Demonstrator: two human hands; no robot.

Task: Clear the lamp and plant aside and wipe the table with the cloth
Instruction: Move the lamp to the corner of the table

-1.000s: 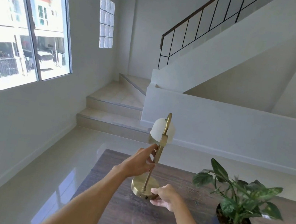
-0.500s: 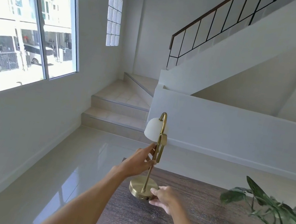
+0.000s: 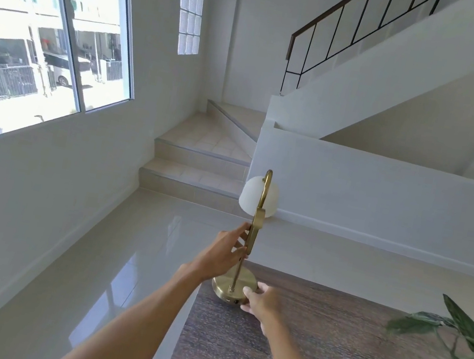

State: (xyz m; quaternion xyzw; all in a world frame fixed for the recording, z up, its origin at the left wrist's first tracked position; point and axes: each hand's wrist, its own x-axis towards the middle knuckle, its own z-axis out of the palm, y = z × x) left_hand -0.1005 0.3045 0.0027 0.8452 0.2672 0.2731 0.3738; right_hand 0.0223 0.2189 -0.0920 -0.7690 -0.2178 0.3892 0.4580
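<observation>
Gripping lamp (image 3: 254, 231) stem: left hand (image 3: 222, 253); right hand (image 3: 261, 302) at base.

lamp (image 3: 253, 231): brushed gold stem and base, white shade. table (image 3: 327, 348): dark grey-brown, fine horizontal streaked grain. plant (image 3: 453, 334) lower right: green leaves, dark pot. floor (image 3: 94, 250): glossy pale grey-beige tile. stairs (image 3: 201, 158) centre: beige tiles, grey nosing. railing (image 3: 347, 26) upper right: black bars, brown handrail. walls (image 3: 43, 179) white.
</observation>
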